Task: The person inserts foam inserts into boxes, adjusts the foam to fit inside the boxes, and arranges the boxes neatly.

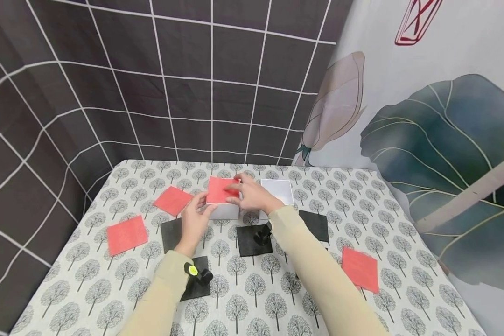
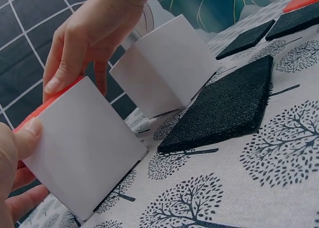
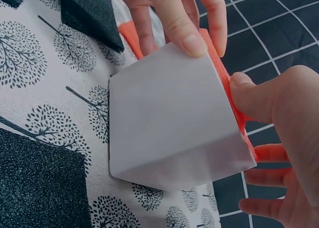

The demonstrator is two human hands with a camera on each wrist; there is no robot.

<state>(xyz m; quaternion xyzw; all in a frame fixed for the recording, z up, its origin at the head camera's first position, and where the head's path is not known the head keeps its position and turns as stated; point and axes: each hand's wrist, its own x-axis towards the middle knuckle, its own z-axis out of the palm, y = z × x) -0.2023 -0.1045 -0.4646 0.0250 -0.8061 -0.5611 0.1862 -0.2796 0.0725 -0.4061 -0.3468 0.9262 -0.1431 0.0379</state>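
A white open-topped box (image 1: 224,212) stands on the table with a red foam square (image 1: 219,191) at its top, sticking up above the rim at the back. My left hand (image 1: 194,224) grips this box at its left side, thumb on the front wall and fingers round the side. From the right, my right hand (image 1: 252,193) holds the red square, its thumb at the near edge and its fingers spread over the sheet. A second white box (image 1: 277,189) stands just to the right, partly behind my right hand and forearm.
Two red squares (image 1: 127,235) (image 1: 173,200) lie at the left, another red square (image 1: 360,269) at the right. Several black foam squares (image 1: 254,247) (image 1: 314,226) lie before and beside the boxes, some partly under my arms. A dark gridded curtain (image 1: 185,93) hangs behind the tree-patterned tablecloth (image 1: 235,298).
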